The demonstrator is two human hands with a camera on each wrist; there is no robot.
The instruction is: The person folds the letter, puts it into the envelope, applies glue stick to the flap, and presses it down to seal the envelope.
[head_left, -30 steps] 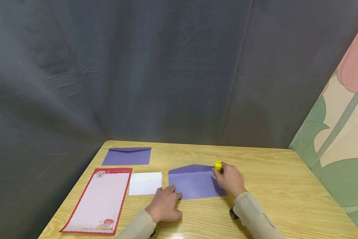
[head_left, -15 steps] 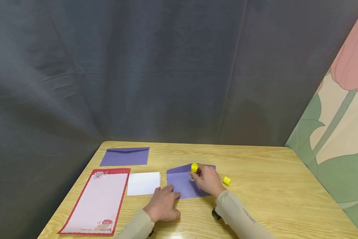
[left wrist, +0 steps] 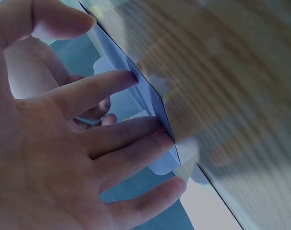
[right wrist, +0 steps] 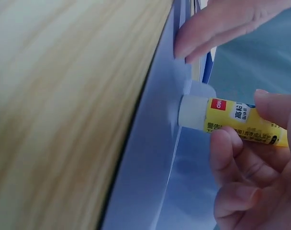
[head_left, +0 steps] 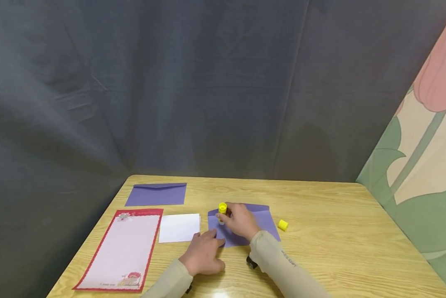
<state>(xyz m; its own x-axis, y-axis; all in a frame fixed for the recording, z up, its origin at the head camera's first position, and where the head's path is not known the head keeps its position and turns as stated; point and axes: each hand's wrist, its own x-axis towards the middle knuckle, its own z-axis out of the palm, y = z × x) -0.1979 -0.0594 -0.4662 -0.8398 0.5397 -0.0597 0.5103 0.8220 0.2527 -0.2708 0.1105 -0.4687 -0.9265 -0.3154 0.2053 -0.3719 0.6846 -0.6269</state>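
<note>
My right hand (head_left: 241, 221) grips a yellow glue stick (right wrist: 241, 120), its uncapped end down against a purple envelope (head_left: 263, 225). In the head view the glue stick stands near the envelope's left side, close to the fold of the raised flap. My left hand (head_left: 204, 253) rests with its fingertips on the envelope's lower left corner; the left wrist view shows those fingers (left wrist: 112, 88) extended and spread on the paper. The glue stick's yellow cap (head_left: 283, 224) lies on the table to the right of the envelope.
A folded white sheet (head_left: 179, 228) lies left of the envelope. Farther left is a red-bordered sheet of letter paper (head_left: 120, 250). A second purple envelope (head_left: 156, 195) lies at the back left of the wooden table (head_left: 338, 248). A dark curtain (head_left: 208, 91) hangs behind.
My right hand has slid leftward with the glue stick, from the envelope's right side to its left side. The cap has come into view. My left hand has stayed in place.
</note>
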